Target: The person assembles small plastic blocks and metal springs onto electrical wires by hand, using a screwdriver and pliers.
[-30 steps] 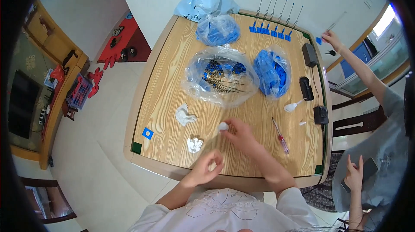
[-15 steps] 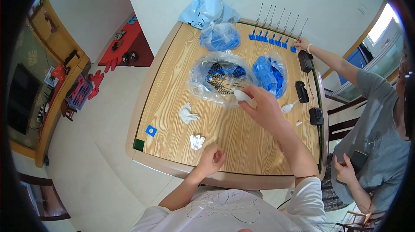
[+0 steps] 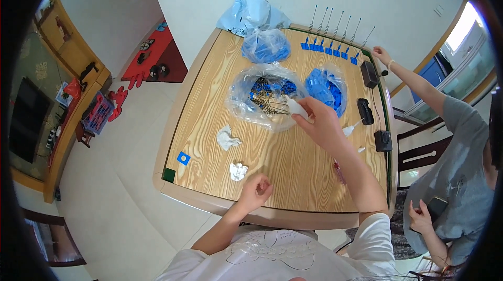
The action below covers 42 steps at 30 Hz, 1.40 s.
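We are reaching our right hand [image 3: 320, 123] out over the light wooden square table [image 3: 293, 171], and its fingers are pinching a small white plastic bottle [image 3: 296, 108] with the tip pointing toward the clear plastic bag of blue pieces and metal springs [image 3: 264, 95]. The bottle is sitting just at the near right edge of that bag, touching or almost touching the film; we cannot tell which. To do this well, we judge that we are needing a steady wrist and a light squeeze, keeping the tip clear of the loose film so nothing snags.

Our right arm is stretching forward and slightly leftward, elbow nearly straight, palm turned down. Our left hand [image 3: 255, 191] is resting near the table's front edge, fingers curled loosely inward; whether it is holding anything we cannot tell. Just beside it a small crumpled white tissue [image 3: 238, 171] is lying, with a second crumpled white tissue [image 3: 227, 137] further in.

A co-worker's hand [image 3: 381, 54] is touching the table's far right corner.
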Available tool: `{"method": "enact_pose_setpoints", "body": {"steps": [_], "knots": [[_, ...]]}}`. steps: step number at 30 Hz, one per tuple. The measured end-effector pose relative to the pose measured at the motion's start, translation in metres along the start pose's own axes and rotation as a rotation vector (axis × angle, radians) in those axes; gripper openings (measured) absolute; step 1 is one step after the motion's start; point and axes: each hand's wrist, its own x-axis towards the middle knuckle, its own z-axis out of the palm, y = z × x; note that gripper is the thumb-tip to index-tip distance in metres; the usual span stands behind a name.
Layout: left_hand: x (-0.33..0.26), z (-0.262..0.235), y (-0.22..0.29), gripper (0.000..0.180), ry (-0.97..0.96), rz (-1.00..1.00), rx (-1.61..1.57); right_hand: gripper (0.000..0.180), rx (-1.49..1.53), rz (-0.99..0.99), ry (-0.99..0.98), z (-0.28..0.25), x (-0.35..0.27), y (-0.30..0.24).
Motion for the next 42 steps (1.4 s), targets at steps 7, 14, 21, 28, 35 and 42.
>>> {"method": "enact_pose_setpoints", "body": {"steps": [7,14,21,28,35,42], "knots": [[0.089,-0.049,0.058,0.011,0.432,0.015,-0.239,0.026,-0.098,-0.158,0.1,-0.014,0.013,-0.013],[0.134,-0.108,0.077,0.012,0.592,0.176,-0.11,0.021,-0.04,-0.363,0.086,0.011,0.023,-0.044],[0.131,-0.147,0.066,0.014,0.572,0.224,-0.014,0.018,0.049,-0.468,0.062,0.05,0.035,-0.07],[0.129,-0.143,0.079,0.017,0.568,0.257,0.017,0.018,0.03,-0.44,0.046,0.059,0.039,-0.087],[0.113,-0.131,0.062,0.023,0.632,0.179,-0.017,0.02,0.12,-0.343,-0.006,0.067,0.021,-0.064],[0.045,-0.075,0.008,0.016,0.552,0.039,0.172,0.022,0.37,-0.121,0.008,0.111,-0.046,0.038]]}}
